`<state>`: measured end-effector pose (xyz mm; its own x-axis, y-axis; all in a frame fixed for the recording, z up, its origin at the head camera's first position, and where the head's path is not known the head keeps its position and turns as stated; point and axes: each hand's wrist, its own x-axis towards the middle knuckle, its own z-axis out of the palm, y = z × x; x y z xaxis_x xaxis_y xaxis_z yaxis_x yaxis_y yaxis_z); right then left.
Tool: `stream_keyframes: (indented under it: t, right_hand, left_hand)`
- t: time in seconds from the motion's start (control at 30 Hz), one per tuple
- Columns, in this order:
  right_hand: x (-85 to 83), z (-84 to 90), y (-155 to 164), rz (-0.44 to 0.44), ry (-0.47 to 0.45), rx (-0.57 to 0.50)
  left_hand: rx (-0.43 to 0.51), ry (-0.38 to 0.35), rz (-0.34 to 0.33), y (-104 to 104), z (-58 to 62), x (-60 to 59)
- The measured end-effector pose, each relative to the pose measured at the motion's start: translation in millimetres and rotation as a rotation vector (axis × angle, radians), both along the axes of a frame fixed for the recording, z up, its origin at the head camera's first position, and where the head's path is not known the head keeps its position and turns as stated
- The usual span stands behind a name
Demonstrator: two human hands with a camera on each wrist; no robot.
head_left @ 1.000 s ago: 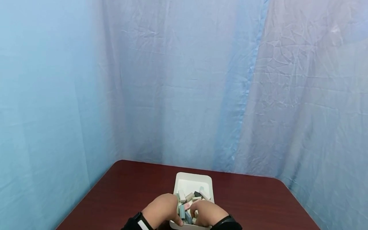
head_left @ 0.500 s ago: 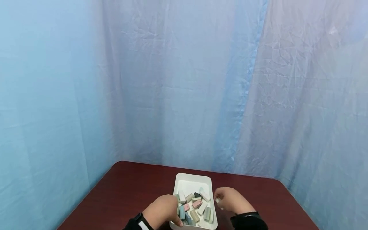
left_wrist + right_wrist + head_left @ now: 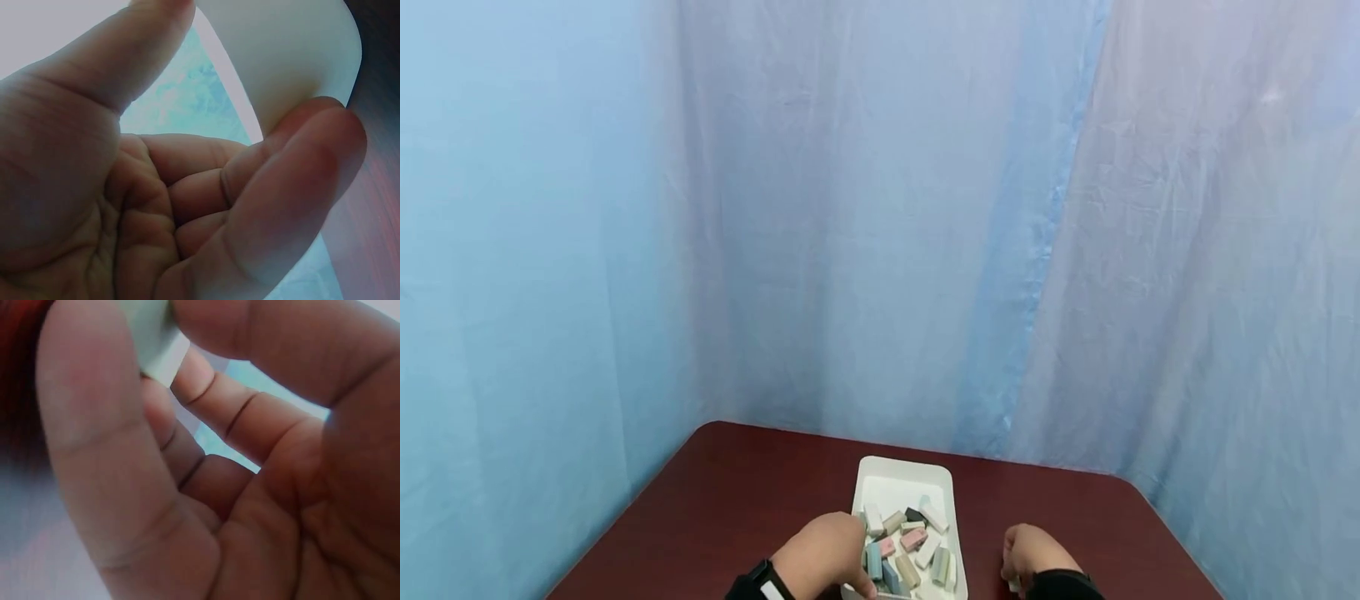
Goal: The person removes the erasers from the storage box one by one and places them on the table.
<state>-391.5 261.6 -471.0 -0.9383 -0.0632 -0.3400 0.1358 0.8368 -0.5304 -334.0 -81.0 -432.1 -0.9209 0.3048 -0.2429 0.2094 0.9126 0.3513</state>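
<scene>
My left hand holds the near left side of a white tray. The left wrist view shows its fingertips against the outside of the tray wall, with the thumb on the other side of the rim. To the right of the tray, low over the table, my right hand pinches a pale green eraser-like block between thumb and fingers. Only a small end of that block shows in the head view. Inside the tray lie loose blocks of the same sort, among them a pink block and a blue block.
The dark red table has rounded far corners. Pale blue curtains hang behind it and on both sides. A dark block lies among several white and beige ones toward the tray's middle.
My right hand has come out of the tray with a block and moved right, then down to the table's near right area. My left hand stays on the tray.
</scene>
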Motion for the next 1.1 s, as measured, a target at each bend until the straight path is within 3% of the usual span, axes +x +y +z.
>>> stream_keyframes:
  t: [0.13, 0.23, 0.33, 0.47, 0.6, 0.7, 0.87, 1.1]
  right_hand:
    - [12.6, 4.6, 0.5, 0.01, 0.044, 0.037]
    - [22.8, 22.1, -5.5, -0.003, 0.083, 0.063]
    - [32.3, 44.5, -23.7, 0.013, 0.146, 0.059]
    - [40.5, 62.9, -63.0, 0.18, 0.218, 0.022]
    - [43.4, 54.8, -101.7, 0.434, 0.25, -0.033]
    - [43.2, 40.1, -121.5, 0.543, 0.234, -0.032]
    - [44.6, 22.6, -130.4, 0.542, 0.213, 0.002]
    - [43.9, 19.8, -136.1, 0.531, 0.231, -0.002]
  left_hand:
    - [-0.028, -0.001, -0.018, 2.8, -4.7, 3.5]
    - [-0.027, -0.043, -0.026, 4.4, -4.3, 2.7]
    - [-0.03, -0.031, -0.023, 4.5, -3.9, 2.2]
    - [-0.046, 0.0, -0.01, 4.1, -1.5, 0.8]
    - [-0.065, 0.019, -0.024, 5.3, -0.4, 0.3]
    - [-0.071, 0.041, -0.038, 5.6, -1.9, 1.1]
    - [-0.084, 0.036, -0.036, 7.5, -5.0, 0.4]
    - [-0.105, 0.077, -0.023, 7.2, -4.8, -0.7]
